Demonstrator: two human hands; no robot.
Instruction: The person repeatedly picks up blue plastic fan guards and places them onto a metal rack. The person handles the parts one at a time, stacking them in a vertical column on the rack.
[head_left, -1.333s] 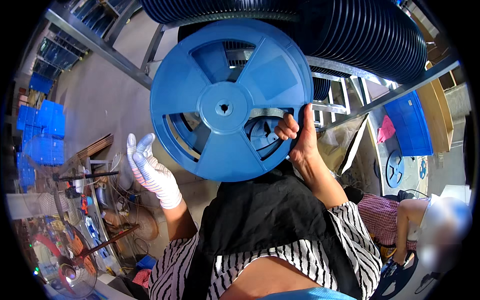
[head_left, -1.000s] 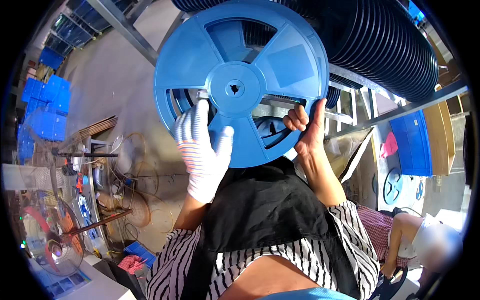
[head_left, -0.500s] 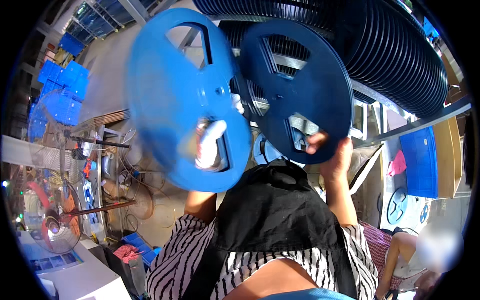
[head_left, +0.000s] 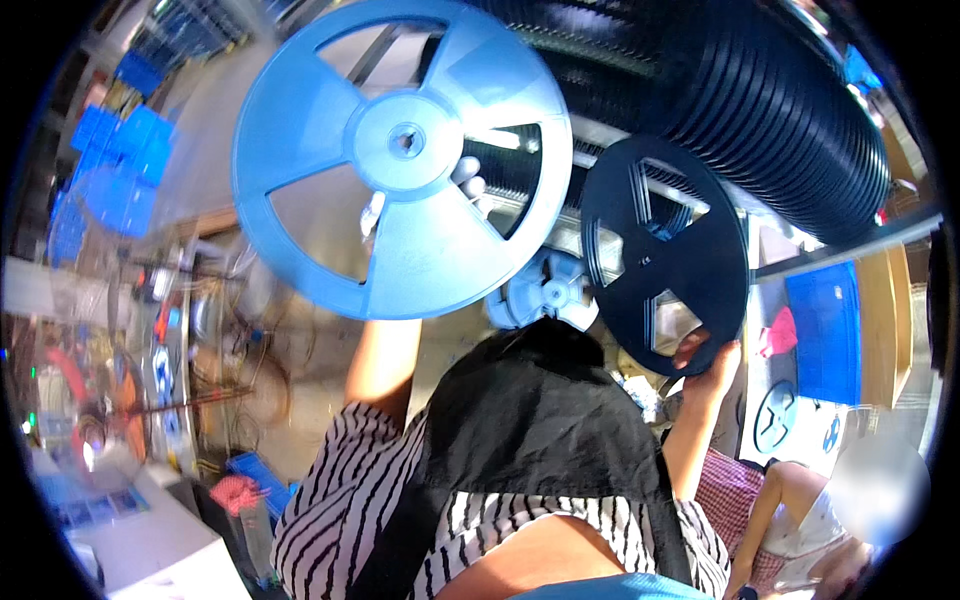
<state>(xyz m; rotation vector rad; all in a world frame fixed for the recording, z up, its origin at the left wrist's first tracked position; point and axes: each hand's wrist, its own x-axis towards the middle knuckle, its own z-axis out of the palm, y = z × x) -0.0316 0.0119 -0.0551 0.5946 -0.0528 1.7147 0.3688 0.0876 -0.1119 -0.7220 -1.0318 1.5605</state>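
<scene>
A large light-blue plastic reel point(head_left: 425, 245) with wide cut-outs faces me at the upper left. Behind it is my left hand point(head_left: 469, 182), its white-covered fingertips showing through the cut-outs, closed on the reel; the palm is hidden. To the right, my right hand point(head_left: 712, 368) grips the lower rim of a thin stack of black reels point(head_left: 650, 260), thumb outside and fingers in a cut-out. The two held loads are apart. Lower down between them, another blue reel point(head_left: 553, 290) shows partly behind my black apron point(head_left: 540, 430).
A long row of black reels point(head_left: 775, 115) rests on a metal rack point(head_left: 850, 245) ahead and right. Blue crates point(head_left: 125, 150) stand far left, near a blurred fan point(head_left: 95, 430). At right are a blue bin point(head_left: 825, 330) and a seated person point(head_left: 790, 510).
The blue reel has swung from tilted to facing me and risen slightly. My right hand and the black reels have moved right and down, away from it.
</scene>
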